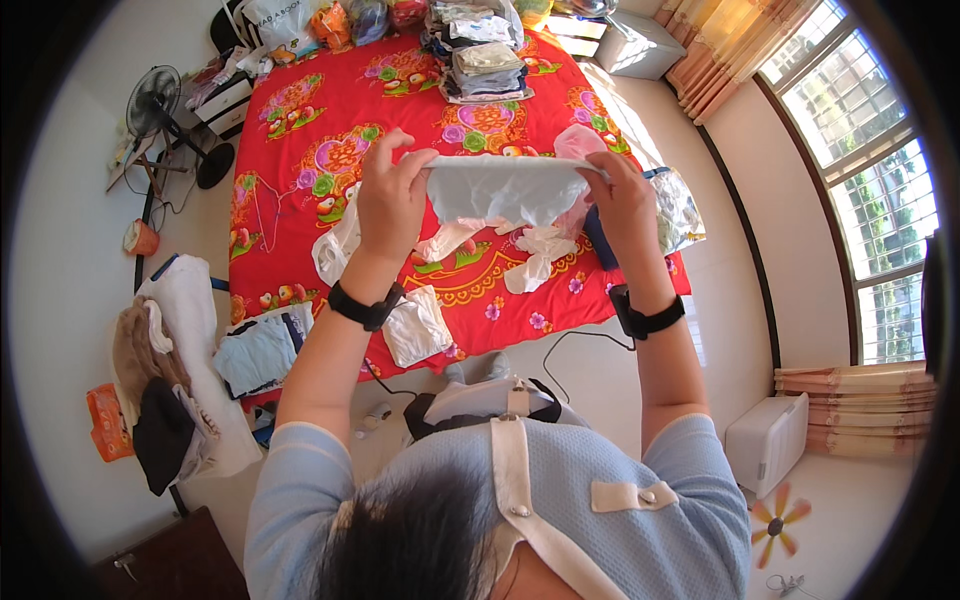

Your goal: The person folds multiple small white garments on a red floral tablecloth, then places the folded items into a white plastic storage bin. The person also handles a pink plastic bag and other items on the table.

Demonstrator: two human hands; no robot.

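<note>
A thin pale blue cloth garment point(506, 191) hangs stretched level between my hands, above the bed. My left hand point(394, 195) pinches its upper left corner between thumb and fingers. At the opposite corner, my right hand point(622, 191) grips the same top edge. Beneath and behind it, crumpled white garments point(541, 259) and a sheer pink cloth point(579, 142) lie on the red patterned bedspread point(420, 112). A folded cream garment point(417, 326) rests at the bed's near edge, below my left wrist.
Folded clothes point(487, 71) are stacked at the bed's far side. Light blue folded clothes point(259, 352) sit at the near left corner, beside a heap of clothing point(161, 375). A patterned bag point(677, 210) stands at the right edge. A black fan point(154, 101) stands at left.
</note>
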